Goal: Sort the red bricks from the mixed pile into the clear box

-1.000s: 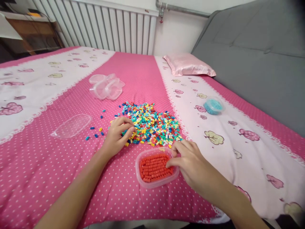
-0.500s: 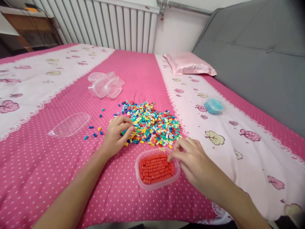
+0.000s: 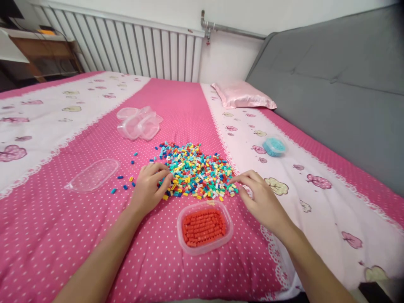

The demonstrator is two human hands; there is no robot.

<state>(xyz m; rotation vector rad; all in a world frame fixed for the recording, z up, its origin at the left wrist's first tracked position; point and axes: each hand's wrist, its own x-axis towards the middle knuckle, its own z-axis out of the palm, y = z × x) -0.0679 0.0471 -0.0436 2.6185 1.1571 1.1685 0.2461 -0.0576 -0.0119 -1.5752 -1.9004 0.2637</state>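
Note:
A heap of small coloured plastic building bricks (image 3: 198,168) lies on the bed. At its left edge rests my left hand (image 3: 151,185), fingers curled and thumb tip close to the fingertips; anything between them is hidden. My right hand (image 3: 255,198) reaches the heap's right edge, index finger stretched out and thumb apart from it, with its fingertips at green and white bricks. Nearer to me, between the two forearms, sits a clear plastic tub (image 3: 205,251). Red bricks (image 3: 203,227) fill it in tight, neat rows.
Left of the heap lie a clear lid (image 3: 93,174) and several stray bricks (image 3: 125,187). Stacked clear containers (image 3: 139,123) stand farther back. A tub of light-blue bricks (image 3: 274,146) stands right, below a pink pillow (image 3: 243,94). A grey headboard (image 3: 334,80) borders the right side.
My right hand has left the red-brick tub's right rim and moved forward to the brick heap, its fingers spreading. The left hand stays beside the heap. The camera view has tilted up slightly.

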